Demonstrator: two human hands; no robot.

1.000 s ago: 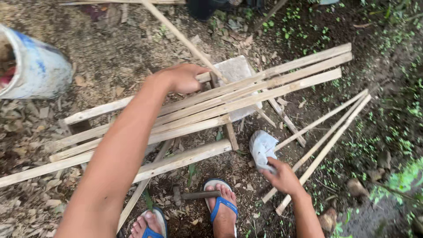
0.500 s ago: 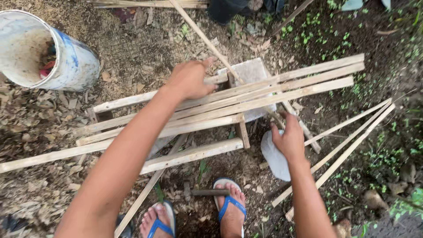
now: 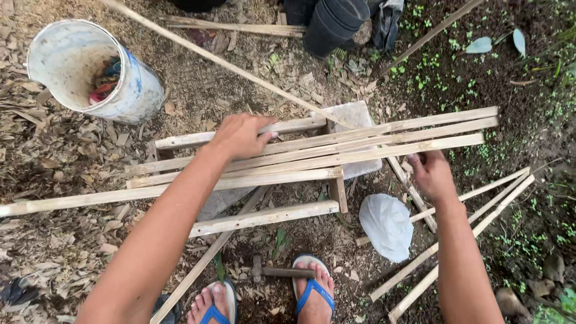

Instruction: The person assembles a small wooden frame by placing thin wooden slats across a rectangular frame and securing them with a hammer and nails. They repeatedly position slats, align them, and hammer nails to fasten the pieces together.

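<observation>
Several long pale wooden slats (image 3: 372, 147) lie side by side across a low wooden frame (image 3: 264, 217) on the ground. My left hand (image 3: 240, 135) lies palm down on the slats near the frame's far rail, fingers curled over them. My right hand (image 3: 431, 174) sits just under the right part of the nearest long slat with its fingers curled; whether it holds anything small is hidden. A crumpled white plastic bag (image 3: 387, 225) lies on the soil just left of my right forearm.
A hammer (image 3: 282, 271) lies between my feet in blue flip-flops (image 3: 312, 294). A white bucket (image 3: 90, 72) with rags stands at the upper left. Black pots (image 3: 336, 21) stand at the top. More loose slats (image 3: 474, 228) lie at the right, and a long stick (image 3: 216, 60) crosses diagonally.
My right hand has left the white bag and risen to the slats' right part. My left hand has stayed on the slats.
</observation>
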